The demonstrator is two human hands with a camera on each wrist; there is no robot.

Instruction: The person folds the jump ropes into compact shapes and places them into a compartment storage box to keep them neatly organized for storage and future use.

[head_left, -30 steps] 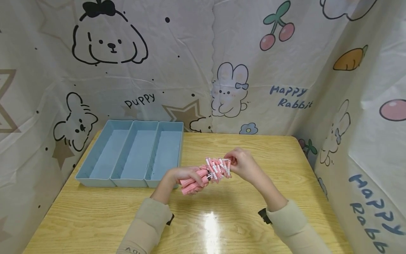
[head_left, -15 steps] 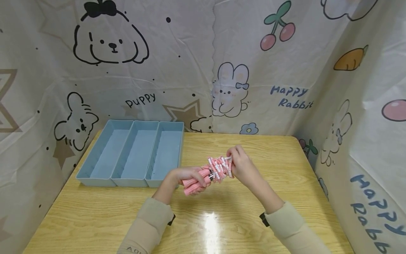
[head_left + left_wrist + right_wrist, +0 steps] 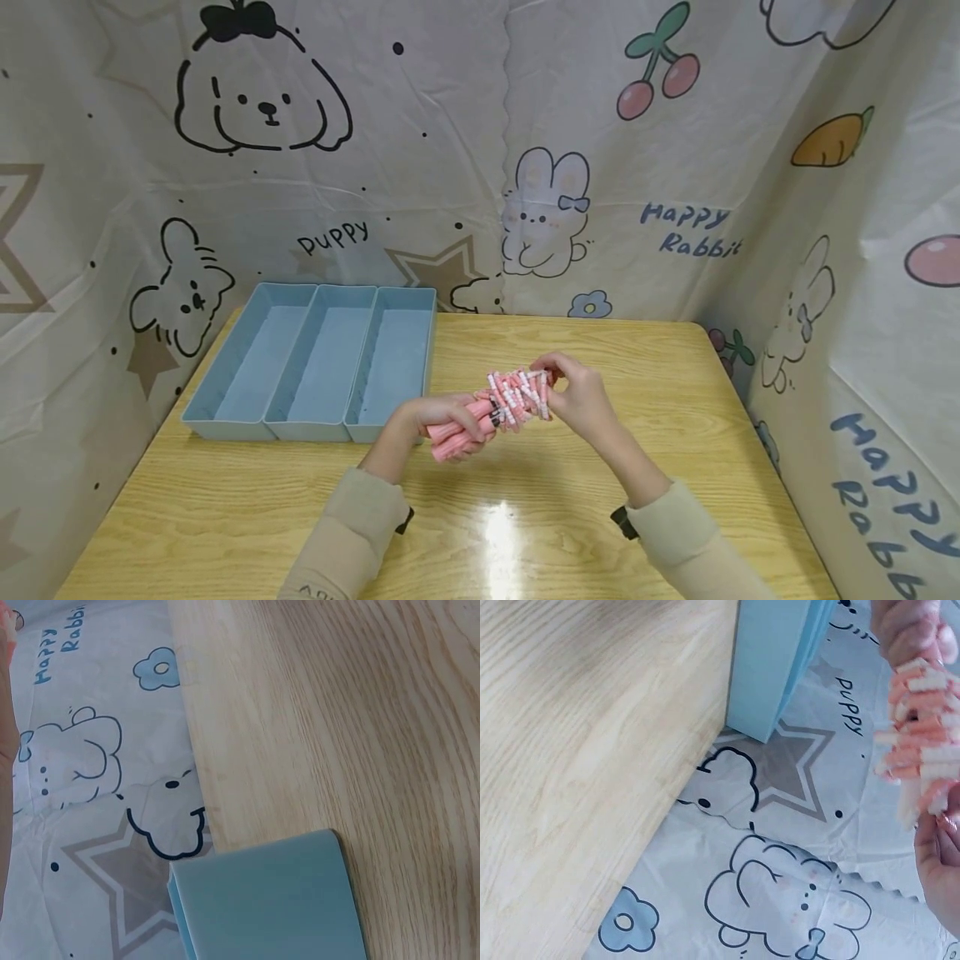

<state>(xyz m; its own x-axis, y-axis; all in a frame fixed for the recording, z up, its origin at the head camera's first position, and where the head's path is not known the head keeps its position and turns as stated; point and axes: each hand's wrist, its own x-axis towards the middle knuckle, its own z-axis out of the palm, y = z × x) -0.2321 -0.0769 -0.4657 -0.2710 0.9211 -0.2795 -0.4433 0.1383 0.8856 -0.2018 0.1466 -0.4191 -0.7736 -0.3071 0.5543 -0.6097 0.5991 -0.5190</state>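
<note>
A beaded jump rope (image 3: 519,395) with pink and white segments is bundled into a compact coil above the table, its two pink handles (image 3: 450,446) pointing toward the left. My left hand (image 3: 442,412) grips the handles near where they meet the cord. At the coil's other end, my right hand (image 3: 581,398) pinches the beaded cord between thumb and fingers. The right wrist view shows the wound beads (image 3: 922,739) between both hands, the right fingertips touching their lower end. In the left wrist view, only a strip of skin and a bit of pink show at the left edge.
A light blue tray (image 3: 272,430) with three long compartments stands at the back left of the wooden table (image 3: 600,533). Its near right corner is close to my left hand. A printed cloth (image 3: 450,117) hangs behind the table and along both sides.
My right hand's fingers lifted a piece of cord at the coil's end, then lowered and shifted slightly left again. My left hand keeps its grip on the handles almost unmoved.
</note>
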